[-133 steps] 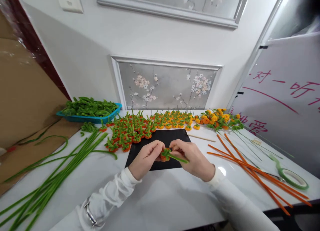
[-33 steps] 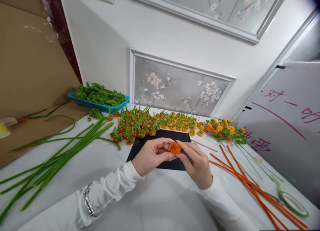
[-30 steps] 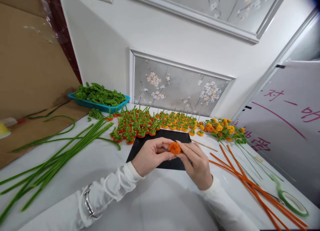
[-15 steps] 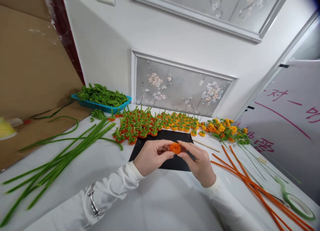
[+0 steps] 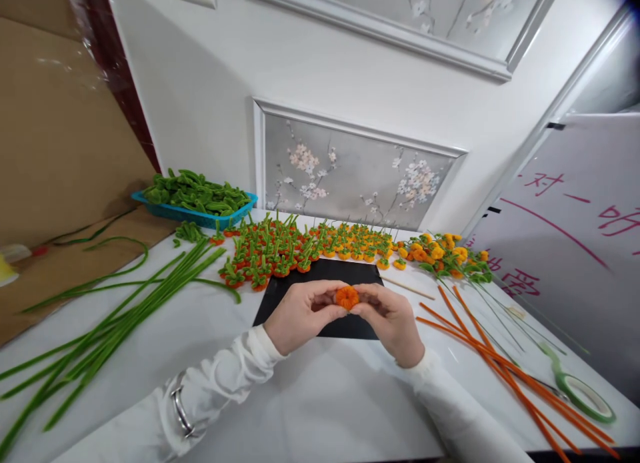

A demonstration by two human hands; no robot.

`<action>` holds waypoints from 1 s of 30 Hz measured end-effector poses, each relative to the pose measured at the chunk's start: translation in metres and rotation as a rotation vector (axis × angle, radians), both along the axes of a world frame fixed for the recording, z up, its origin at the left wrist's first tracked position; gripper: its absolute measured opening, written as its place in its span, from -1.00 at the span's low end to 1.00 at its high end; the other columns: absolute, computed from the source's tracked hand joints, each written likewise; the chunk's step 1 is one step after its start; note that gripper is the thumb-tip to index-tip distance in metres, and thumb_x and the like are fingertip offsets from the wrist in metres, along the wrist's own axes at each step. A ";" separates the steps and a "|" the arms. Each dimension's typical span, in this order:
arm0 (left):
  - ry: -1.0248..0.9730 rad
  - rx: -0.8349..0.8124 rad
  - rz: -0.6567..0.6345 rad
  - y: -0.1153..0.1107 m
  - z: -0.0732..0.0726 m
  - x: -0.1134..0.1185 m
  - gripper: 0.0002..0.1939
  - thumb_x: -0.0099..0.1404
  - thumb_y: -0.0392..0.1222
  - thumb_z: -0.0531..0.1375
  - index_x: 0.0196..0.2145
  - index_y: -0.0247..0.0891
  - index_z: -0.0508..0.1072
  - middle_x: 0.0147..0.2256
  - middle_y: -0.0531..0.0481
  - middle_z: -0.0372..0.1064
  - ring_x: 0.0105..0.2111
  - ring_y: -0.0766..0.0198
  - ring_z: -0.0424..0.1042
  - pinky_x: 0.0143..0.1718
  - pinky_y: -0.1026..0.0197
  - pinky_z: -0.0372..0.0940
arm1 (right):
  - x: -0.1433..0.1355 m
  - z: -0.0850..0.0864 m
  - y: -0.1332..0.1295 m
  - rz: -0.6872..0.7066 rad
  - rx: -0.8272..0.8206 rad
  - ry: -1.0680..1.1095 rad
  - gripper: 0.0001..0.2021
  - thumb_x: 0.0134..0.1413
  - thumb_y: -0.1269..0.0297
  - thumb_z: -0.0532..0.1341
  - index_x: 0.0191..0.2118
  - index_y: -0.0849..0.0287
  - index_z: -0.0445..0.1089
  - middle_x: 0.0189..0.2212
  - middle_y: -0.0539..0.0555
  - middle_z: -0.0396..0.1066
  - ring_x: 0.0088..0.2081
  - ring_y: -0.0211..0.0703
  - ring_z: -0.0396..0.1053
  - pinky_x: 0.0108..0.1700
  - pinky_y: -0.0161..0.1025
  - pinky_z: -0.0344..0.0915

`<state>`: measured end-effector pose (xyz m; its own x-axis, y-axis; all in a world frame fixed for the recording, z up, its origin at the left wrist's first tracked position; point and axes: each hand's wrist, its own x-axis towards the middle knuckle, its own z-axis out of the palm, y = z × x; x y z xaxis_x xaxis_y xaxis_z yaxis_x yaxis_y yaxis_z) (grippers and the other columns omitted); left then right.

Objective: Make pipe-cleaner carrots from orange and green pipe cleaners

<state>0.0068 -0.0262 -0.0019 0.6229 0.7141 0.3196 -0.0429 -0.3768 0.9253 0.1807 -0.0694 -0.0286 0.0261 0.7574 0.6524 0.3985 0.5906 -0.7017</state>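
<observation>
Between my two hands is a small orange pipe-cleaner pumpkin (image 5: 347, 297), held above a black mat (image 5: 300, 281). My left hand (image 5: 300, 314) pinches its left side with thumb and fingers. On the other side, my right hand (image 5: 393, 319) grips it the same way, fingers bent around the edge. A dimple shows in the pumpkin's middle. Just behind the mat stand several finished orange pumpkins with green stems (image 5: 260, 253) and yellow ones (image 5: 357, 243).
Green pipe cleaners (image 5: 115, 323) lie at the left, a blue tray (image 5: 200, 216) of green pieces behind them. To the right are orange pipe cleaners (image 5: 500, 359), a roll of green tape (image 5: 585, 396), a thin stick (image 5: 407, 287) and a bunch of yellow-orange pumpkins (image 5: 445, 253).
My right fingers have closed in tighter around the orange pumpkin's right side. My left hand keeps its pinch. The whole view has shifted slightly.
</observation>
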 end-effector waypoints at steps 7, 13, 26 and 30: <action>-0.033 0.145 0.055 0.000 -0.004 -0.001 -0.62 0.10 -0.32 0.22 -0.07 -0.23 0.44 -0.11 -0.09 0.22 -0.22 0.26 0.39 -0.28 0.25 0.41 | 0.000 0.000 -0.001 0.060 -0.071 0.061 -0.81 0.00 0.28 0.25 -0.21 0.14 0.43 -0.40 0.03 0.50 -0.42 -0.19 0.46 -0.37 -0.29 0.44; -0.094 0.116 0.025 0.002 -0.006 -0.001 -0.67 0.11 -0.34 0.22 -0.12 -0.25 0.46 -0.15 -0.08 0.29 -0.19 0.24 0.39 -0.20 0.21 0.39 | 0.007 0.006 -0.003 0.057 -0.006 -0.115 -0.81 0.12 0.28 0.16 -0.15 0.12 0.43 -0.43 0.03 0.49 -0.42 -0.21 0.45 -0.34 -0.30 0.40; -0.026 0.054 0.053 -0.003 0.001 0.003 -0.85 0.03 -0.26 0.31 -0.41 -0.36 0.46 -0.42 0.00 0.37 -0.43 0.35 0.35 -0.39 0.30 0.34 | 0.002 0.010 -0.008 0.015 0.205 -0.456 -0.83 0.20 0.34 0.06 -0.22 0.18 0.39 -0.40 0.11 0.42 -0.38 -0.22 0.39 -0.35 -0.33 0.35; -0.032 0.018 0.037 -0.003 0.002 0.003 -0.73 0.02 -0.30 0.29 -0.25 -0.31 0.48 -0.29 -0.03 0.35 -0.31 0.29 0.40 -0.27 0.24 0.38 | 0.006 0.011 -0.008 -0.040 0.156 -0.422 -0.84 0.17 0.30 0.10 -0.19 0.16 0.39 -0.41 0.08 0.41 -0.42 -0.23 0.38 -0.37 -0.32 0.35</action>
<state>0.0093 -0.0297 -0.0001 0.5851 0.7307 0.3517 -0.0579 -0.3950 0.9169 0.1862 -0.0769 -0.0180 -0.2393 0.6531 0.7185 0.6557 0.6545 -0.3765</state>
